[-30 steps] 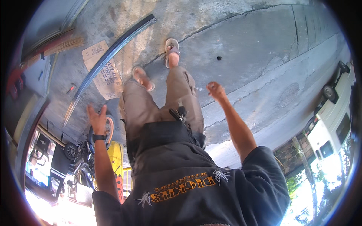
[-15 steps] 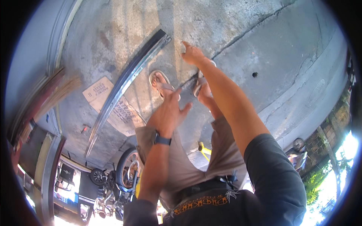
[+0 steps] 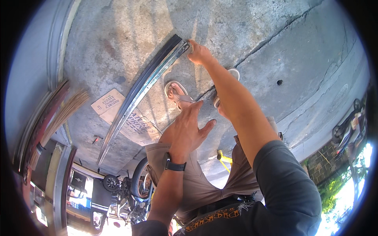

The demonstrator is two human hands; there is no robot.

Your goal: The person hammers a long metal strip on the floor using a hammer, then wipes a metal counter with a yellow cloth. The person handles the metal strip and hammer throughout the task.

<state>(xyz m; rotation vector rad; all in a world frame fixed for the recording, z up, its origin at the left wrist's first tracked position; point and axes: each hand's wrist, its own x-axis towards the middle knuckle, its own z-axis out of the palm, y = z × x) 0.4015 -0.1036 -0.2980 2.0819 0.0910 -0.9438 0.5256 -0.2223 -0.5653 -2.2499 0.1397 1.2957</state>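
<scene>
A long metal strip, dark along one side and shiny silver-green along the other, lies slanting on the concrete floor, partly over flattened cardboard. At its far end is my right hand, arm stretched out, with fingers bent around the strip's tip. The fingertips are partly hidden, but they look closed on it. Held over my left knee, my left hand is empty, fingers extended and thumb apart. A black watch is on that wrist. My sandalled feet stand to the right of the strip.
A stick broom leans by the wall at left. Motorcycle parts and a wheel stand at the lower left. Something yellow shows between my legs. A small red-and-dark item lies left of the strip. Another motorcycle is far right.
My right hand has moved left onto the strip's far end, its pointing finger now bent. The left hand stays open over the knee. The whole view has shifted slightly.
</scene>
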